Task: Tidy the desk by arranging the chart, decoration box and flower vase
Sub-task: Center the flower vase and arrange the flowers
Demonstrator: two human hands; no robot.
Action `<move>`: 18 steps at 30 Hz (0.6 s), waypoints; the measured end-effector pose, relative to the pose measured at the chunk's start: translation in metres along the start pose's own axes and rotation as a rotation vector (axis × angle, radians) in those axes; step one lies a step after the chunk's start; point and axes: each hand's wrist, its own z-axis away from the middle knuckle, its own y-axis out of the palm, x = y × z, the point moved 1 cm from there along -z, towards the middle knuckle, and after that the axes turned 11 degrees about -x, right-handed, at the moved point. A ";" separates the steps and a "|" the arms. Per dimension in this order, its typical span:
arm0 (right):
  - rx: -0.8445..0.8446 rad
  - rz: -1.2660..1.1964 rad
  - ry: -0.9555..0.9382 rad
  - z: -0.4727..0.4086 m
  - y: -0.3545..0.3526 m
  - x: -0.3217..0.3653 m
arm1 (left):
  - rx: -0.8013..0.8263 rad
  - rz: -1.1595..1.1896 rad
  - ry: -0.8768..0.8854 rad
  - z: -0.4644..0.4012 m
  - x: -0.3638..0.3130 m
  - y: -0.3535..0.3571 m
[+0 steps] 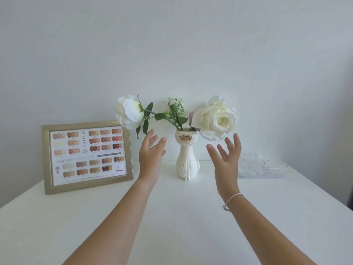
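Note:
A white cat-shaped flower vase (pixel 186 159) stands upright at the back middle of the white desk (pixel 181 217), holding white roses (pixel 216 118) and green stems. My left hand (pixel 150 154) is raised to the left of the vase, fingers spread, touching nothing. On the vase's right, my right hand (pixel 226 159) is likewise spread and empty, just under the big rose. A gold-framed nail colour chart (pixel 87 155) leans upright at the back left. A clear plastic decoration box (pixel 262 166) lies at the back right, partly hidden by my right hand.
A plain white wall (pixel 172 54) rises directly behind the desk. The desk's left edge runs diagonally near the chart, and a dark gap shows past the right edge (pixel 348 199). A thin white bracelet (pixel 232 198) circles my right wrist.

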 end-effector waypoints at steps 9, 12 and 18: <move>-0.024 -0.015 -0.272 -0.001 0.017 0.049 | -0.389 -0.012 0.209 -0.007 -0.044 -0.012; -0.013 0.044 -0.319 -0.006 0.021 0.049 | -0.341 -0.041 0.252 -0.016 -0.052 -0.012; -0.006 0.156 -0.351 -0.022 0.027 0.048 | -0.283 -0.124 0.287 -0.031 -0.061 -0.006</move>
